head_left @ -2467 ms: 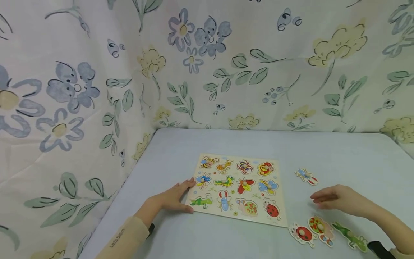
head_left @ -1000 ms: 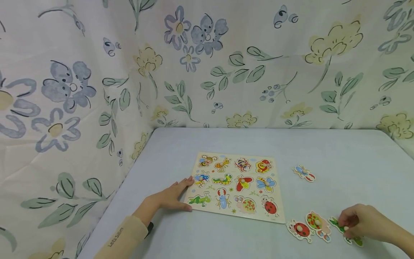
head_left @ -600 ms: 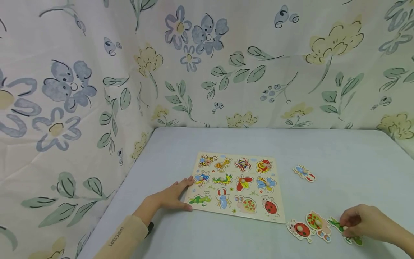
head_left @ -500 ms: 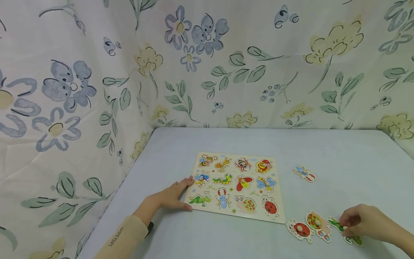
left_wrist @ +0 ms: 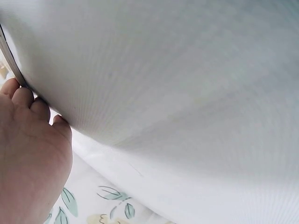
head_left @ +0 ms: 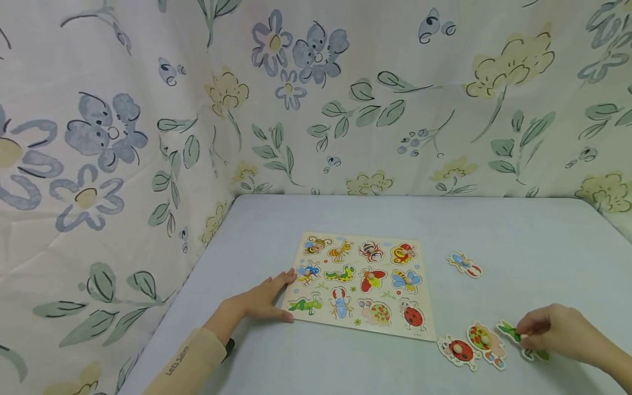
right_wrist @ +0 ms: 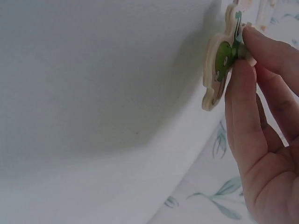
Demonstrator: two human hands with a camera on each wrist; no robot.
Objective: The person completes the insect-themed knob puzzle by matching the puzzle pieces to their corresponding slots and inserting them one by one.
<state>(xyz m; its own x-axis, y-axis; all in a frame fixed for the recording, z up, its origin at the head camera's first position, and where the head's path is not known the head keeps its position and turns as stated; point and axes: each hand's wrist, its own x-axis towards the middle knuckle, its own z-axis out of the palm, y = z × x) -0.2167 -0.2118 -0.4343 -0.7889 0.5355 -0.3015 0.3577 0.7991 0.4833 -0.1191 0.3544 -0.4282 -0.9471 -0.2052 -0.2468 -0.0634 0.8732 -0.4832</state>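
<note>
My right hand [head_left: 558, 332] pinches the small knob of a green grasshopper puzzle piece [right_wrist: 223, 59] between thumb and fingertips; the right wrist view shows the piece raised off the white table. My left hand [head_left: 264, 300] lies with extended fingers and thumb at the left edge of the wooden puzzle board [head_left: 326, 321], its fingertips touching the edge. Pictures of insects cover the board in three rows. Knobbed pieces sit in the upper two rows, while the bottom row shows only printed grasshopper, beetle, snail and ladybug shapes.
Right of the board lie a ladybug piece [head_left: 459, 350] and a snail piece [head_left: 485, 341], side by side near the right hand. Farther back is a blue stag beetle piece [head_left: 464, 264]. A floral curtain [head_left: 375, 109] rises behind the table [head_left: 518, 230] and along its left side.
The right hand moved from above the table down to the grasshopper piece, took its knob, and has now lifted it slightly. The left hand keeps its place at the board.
</note>
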